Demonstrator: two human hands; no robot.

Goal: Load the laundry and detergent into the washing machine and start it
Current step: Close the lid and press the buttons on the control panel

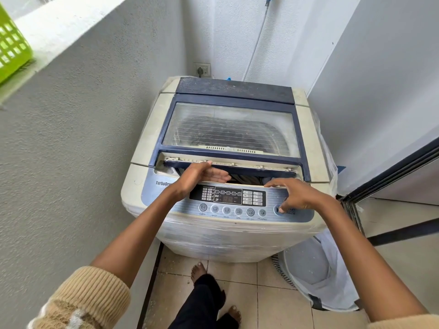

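A top-loading washing machine (152, 129) stands in a narrow corner. Its blue-framed glass lid (230, 129) hangs slightly raised at the front, leaving a gap where dark laundry (249, 179) shows inside the drum. My left hand (202, 175) is flat and open under the lid's front edge, fingertips touching it. My right hand (297, 194) rests on the control panel (228, 203), fingers spread along the panel's top edge and thumb on the start/pause button (280, 209). No detergent is in view.
Grey walls close in on the left and right. A green basket (11, 46) sits on the ledge at upper left. A white mesh hamper (316, 274) stands on the tiled floor at the machine's right. A wall socket (202, 70) is behind.
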